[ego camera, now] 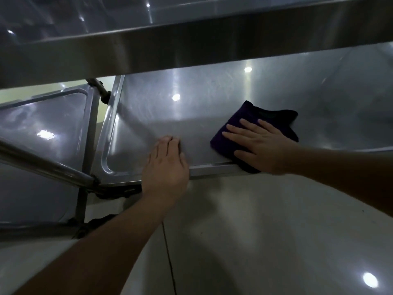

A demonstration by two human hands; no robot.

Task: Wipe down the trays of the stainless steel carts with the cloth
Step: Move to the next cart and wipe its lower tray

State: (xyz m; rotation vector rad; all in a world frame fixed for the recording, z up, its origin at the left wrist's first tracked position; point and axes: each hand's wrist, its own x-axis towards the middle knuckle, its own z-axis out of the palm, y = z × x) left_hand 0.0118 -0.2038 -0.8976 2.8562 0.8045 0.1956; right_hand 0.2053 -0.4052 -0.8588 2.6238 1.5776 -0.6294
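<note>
One cloth [244,126], two hands, three trays

Dark purple cloth [244,120], nearly black at its upper edge. Silver-grey steel tray [170,116] with faint swirled streaks and white light spots. Pale grey glossy floor [265,231]; yellowish-green strip at left.

Both hands [165,165] [261,143] flat, fingers [234,136] straight

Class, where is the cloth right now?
The cloth lies on the lower tray, near its front edge, right of centre, pressed flat under the right hand.
</note>
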